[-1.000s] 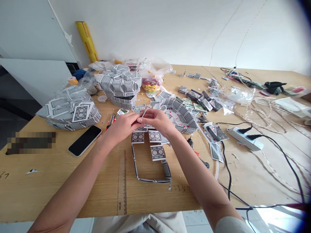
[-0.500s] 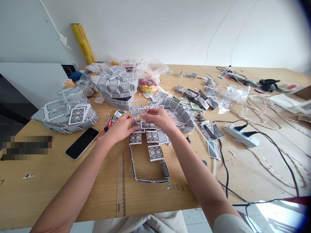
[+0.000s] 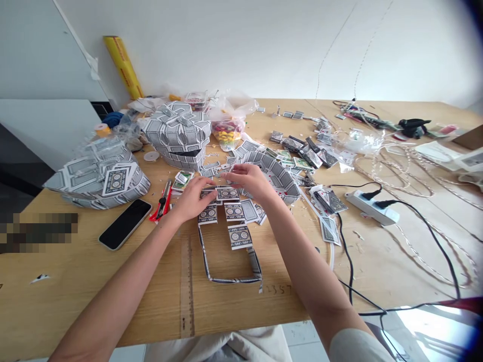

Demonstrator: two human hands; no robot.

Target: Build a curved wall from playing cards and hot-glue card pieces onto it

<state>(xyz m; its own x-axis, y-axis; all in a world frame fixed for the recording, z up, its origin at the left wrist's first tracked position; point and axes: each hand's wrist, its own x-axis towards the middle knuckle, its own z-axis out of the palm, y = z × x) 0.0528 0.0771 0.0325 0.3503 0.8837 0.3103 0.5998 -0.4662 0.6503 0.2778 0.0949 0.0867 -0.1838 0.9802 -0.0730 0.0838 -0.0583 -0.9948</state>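
A rectangular frame of folded playing cards (image 3: 234, 280) lies on the table before me, with patterned card pieces (image 3: 239, 236) along its sides and far end. My left hand (image 3: 193, 198) grips the frame's far left corner, thumb over a card piece and fingers behind it. My right hand (image 3: 251, 181) is at the far edge, its thumb and fingertips drawn together; what sits between them is too small to make out. Loose cards (image 3: 249, 211) lie right of the frame. Beyond the right hand stands a heart-like tray woven from cards (image 3: 287, 183).
Left are a phone (image 3: 125, 224), a red cutter (image 3: 163, 203) and a woven card box (image 3: 101, 186). Another card box (image 3: 177, 133) stands behind. A clear ruler (image 3: 186, 286) lies near the frame. Right are card packs (image 3: 309, 153), a power strip (image 3: 373, 207) and trailing cables (image 3: 349, 261).
The view has shifted slightly. My left thumb has moved a little right over the far card pieces, and my right fingertips remain at the far edge. The frame stays put.
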